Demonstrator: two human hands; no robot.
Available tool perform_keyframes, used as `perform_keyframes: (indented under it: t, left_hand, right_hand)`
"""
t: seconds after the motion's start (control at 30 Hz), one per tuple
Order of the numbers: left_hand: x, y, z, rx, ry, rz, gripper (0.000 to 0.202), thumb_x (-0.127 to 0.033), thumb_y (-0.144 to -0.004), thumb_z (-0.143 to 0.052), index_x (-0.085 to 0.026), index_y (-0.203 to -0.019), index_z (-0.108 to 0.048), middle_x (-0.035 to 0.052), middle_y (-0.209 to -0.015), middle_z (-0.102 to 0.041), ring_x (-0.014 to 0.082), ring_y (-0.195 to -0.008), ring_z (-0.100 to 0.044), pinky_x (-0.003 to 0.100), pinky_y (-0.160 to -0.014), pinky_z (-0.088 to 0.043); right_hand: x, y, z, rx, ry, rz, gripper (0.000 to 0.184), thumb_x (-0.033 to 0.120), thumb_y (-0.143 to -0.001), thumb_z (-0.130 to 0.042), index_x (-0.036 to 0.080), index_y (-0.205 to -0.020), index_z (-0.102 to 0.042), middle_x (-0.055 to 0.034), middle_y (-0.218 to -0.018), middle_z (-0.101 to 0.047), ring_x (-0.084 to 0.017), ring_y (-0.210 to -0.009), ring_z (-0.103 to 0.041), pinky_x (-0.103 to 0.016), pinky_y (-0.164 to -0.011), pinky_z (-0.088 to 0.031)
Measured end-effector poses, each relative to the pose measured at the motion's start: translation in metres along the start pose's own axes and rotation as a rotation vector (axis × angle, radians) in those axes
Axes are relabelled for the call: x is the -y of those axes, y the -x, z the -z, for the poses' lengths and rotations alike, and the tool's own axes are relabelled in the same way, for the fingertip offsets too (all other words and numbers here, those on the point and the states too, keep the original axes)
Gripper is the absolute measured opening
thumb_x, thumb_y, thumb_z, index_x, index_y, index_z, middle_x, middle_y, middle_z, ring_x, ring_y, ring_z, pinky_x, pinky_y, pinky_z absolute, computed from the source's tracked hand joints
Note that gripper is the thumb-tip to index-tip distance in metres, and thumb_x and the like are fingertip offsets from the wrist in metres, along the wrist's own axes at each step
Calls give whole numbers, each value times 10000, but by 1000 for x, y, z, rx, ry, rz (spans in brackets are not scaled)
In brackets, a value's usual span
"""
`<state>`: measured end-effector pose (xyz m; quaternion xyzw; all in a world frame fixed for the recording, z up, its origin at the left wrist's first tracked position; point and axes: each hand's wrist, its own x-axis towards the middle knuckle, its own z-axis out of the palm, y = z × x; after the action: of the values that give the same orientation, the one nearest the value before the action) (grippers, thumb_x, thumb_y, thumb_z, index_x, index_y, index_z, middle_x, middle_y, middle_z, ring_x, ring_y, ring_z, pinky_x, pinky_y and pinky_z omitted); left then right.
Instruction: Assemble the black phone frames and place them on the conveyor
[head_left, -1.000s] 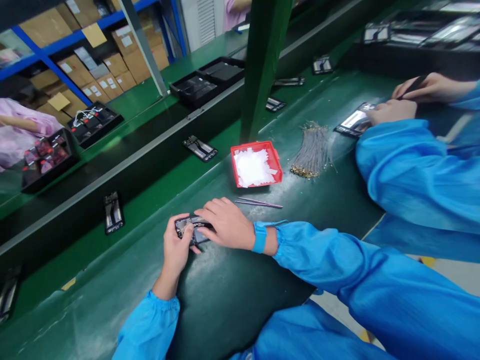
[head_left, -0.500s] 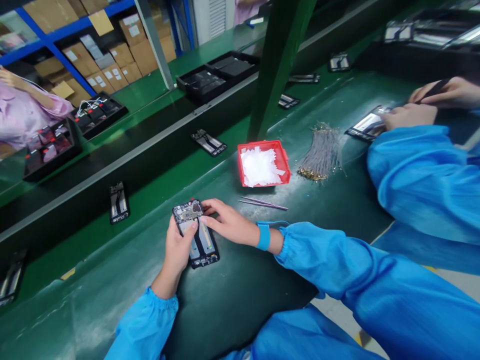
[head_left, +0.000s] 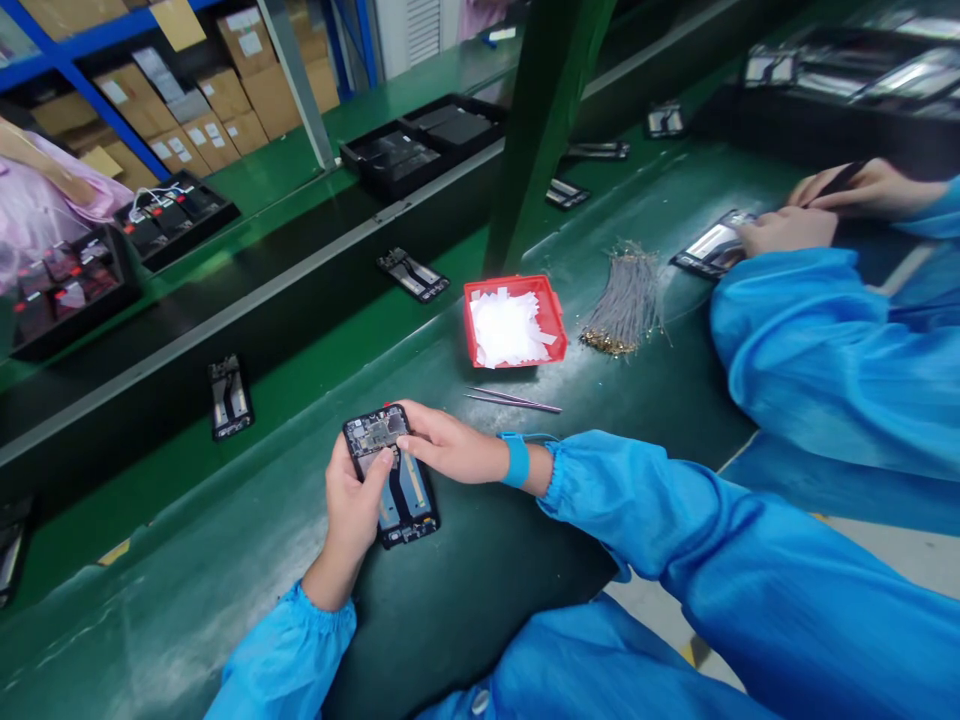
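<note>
An opened phone body (head_left: 394, 478) with its circuit board showing lies tilted on the green bench, held from both sides. My left hand (head_left: 351, 503) grips its left edge, thumb pressed on the board near the top. My right hand (head_left: 450, 446) pinches the phone's upper right corner, fingers curled together. A blue wrist strap (head_left: 515, 460) sits on my right wrist. Thin metal tweezers (head_left: 512, 401) lie on the bench just beyond my right hand.
A red tray (head_left: 474, 331) of white slips stands behind the tweezers, beside a bundle of thin cables (head_left: 626, 305). A co-worker's hands (head_left: 787, 228) in blue sleeves work on another phone at right. More phone bodies (head_left: 229, 396) ride the black conveyor; a green post (head_left: 536, 130) rises behind.
The phone was turned from lying crosswise under my right hand to pointing away from me, its board now uncovered. My right hand slid off its top to the upper right corner.
</note>
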<state>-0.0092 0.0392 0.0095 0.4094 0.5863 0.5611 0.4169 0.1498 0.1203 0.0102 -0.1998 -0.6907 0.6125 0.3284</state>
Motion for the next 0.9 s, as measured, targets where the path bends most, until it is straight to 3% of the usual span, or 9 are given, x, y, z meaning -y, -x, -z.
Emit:
perform_keyframes:
  t: [0.1,0.23,0.43,0.57,0.67,0.73,0.8,0.9]
  left_hand:
    - [2,0,-1,-24,22,-4,398,-400,-844,-788,-197,-1167,-672,56,-1077,-752,187,-929,-718,288,-851,-573]
    - [-1,0,-2,-43,-41,-23,375,-416,-843,-780,-186,-1120,-678,50,-1037,-752,186,-894,-718,289,-834,-574]
    - [-5,5,-6,-85,-127,-44,257,-321,-801,-780,-173,-991,-692,22,-901,-749,168,-779,-697,270,-743,-566]
    - [-2,2,-8,-118,-53,44,291,-316,-765,-802,-172,-991,-688,26,-915,-751,170,-787,-698,274,-743,-565]
    - [-4,-10,-3,-131,80,147,402,-377,-765,-821,-186,-1084,-666,40,-1000,-759,174,-834,-717,291,-791,-573]
    - [-9,-20,5,-136,148,186,481,-422,-761,-832,-203,-1145,-643,48,-1048,-760,187,-867,-731,321,-831,-579]
    - [-16,-28,14,-85,162,203,541,-449,-752,-843,-211,-1192,-638,63,-1112,-757,208,-941,-734,346,-885,-574]
    - [-23,-29,23,51,62,208,569,-488,-768,-836,-200,-1229,-666,94,-1190,-747,246,-1096,-706,361,-976,-543]
  right_hand:
    - [-2,0,-2,-6,-50,-9,282,224,-964,-493,184,-1243,-487,-65,-1139,-634,-190,-1063,-622,-387,-999,-530]
    - [3,2,-7,-44,-89,-22,317,204,-939,-502,178,-1255,-501,-61,-1122,-637,-184,-1014,-622,-375,-954,-544]
    - [8,5,-16,-177,-88,-29,201,176,-844,-537,182,-1045,-552,13,-869,-598,-143,-779,-567,-267,-727,-503]
    - [-1,0,-17,-192,-54,-78,95,182,-831,-556,195,-915,-514,46,-765,-537,-126,-702,-508,-236,-647,-452]
    - [-7,-5,-14,-100,-158,-133,132,239,-916,-534,185,-1036,-524,8,-855,-623,-150,-765,-586,-274,-702,-500]
    - [-9,-4,-12,-56,-96,-151,279,290,-965,-541,180,-1220,-515,-19,-933,-666,-164,-812,-618,-297,-736,-510]
    - [-13,-3,-11,-28,1,-157,439,318,-972,-575,179,-1373,-461,-6,-888,-662,-159,-758,-606,-281,-684,-490]
    - [-23,-5,-10,-102,-66,-199,459,357,-981,-560,157,-1383,-464,12,-797,-633,-143,-659,-565,-258,-596,-456]
